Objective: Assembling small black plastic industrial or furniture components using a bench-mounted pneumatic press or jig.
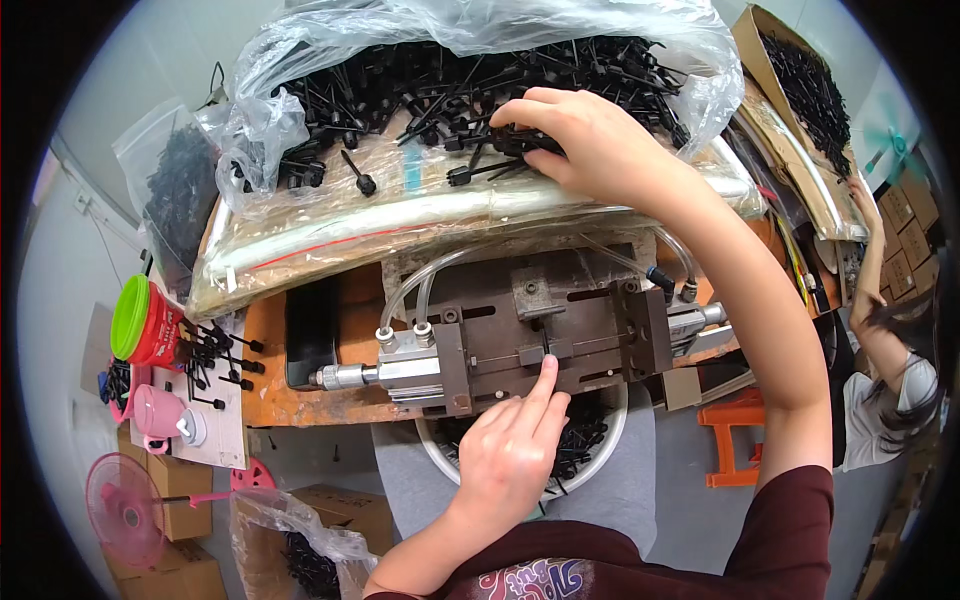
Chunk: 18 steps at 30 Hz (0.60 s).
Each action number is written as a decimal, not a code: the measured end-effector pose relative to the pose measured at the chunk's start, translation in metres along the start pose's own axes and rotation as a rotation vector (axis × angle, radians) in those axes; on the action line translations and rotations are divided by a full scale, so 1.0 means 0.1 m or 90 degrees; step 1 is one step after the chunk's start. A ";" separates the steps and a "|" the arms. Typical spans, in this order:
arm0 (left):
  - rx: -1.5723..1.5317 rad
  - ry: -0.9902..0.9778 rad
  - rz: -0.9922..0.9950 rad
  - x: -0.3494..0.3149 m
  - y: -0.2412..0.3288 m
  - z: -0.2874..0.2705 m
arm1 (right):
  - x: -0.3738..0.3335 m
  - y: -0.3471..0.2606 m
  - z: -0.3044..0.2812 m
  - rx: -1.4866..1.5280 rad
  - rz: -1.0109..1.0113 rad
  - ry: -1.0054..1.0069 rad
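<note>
My left hand (508,455) reaches over the front of a dark metal clamping fixture (495,345). Its index finger is stretched out and its tip touches the small block at the fixture's middle, where a thin black part sits; the other fingers are bent, and I see nothing held in them. My right hand (580,140) is at the front of a large pile of black plastic stems with knobbed ends (370,90). Its fingers are closed round several of these black stems (520,142). The lower ends of those stems are partly hidden by the hand.
Clear hoses (425,285) arch from silver cylinders (410,368) at the fixture's sides. Below, a white-rimmed tub (620,430) of black parts rests between the legs. At left stand a red bucket (150,325) and pink cup (157,412). Another person's arm (868,240) shows at far right.
</note>
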<state>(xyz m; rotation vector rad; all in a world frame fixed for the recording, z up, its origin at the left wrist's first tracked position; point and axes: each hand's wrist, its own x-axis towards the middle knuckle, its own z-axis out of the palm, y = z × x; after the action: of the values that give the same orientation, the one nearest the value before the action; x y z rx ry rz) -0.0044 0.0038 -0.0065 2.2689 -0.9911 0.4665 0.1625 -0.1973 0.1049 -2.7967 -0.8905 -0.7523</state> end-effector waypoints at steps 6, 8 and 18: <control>0.008 -0.016 0.002 0.10 0.00 -0.02 | 0.06 0.09 -0.13 0.016 -0.036 0.096; 0.018 -0.022 -0.008 0.09 0.01 -0.03 | 0.23 0.07 -0.22 0.073 0.026 0.028; 0.029 -0.034 -0.014 0.12 0.03 -0.05 | 0.87 -0.05 0.02 -0.079 0.134 -0.399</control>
<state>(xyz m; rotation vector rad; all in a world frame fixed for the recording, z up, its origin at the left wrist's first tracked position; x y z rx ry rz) 0.0009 -0.0002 0.0048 2.3417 -0.9900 0.4250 0.2221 -0.1479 0.1454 -3.2191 -0.6048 0.1215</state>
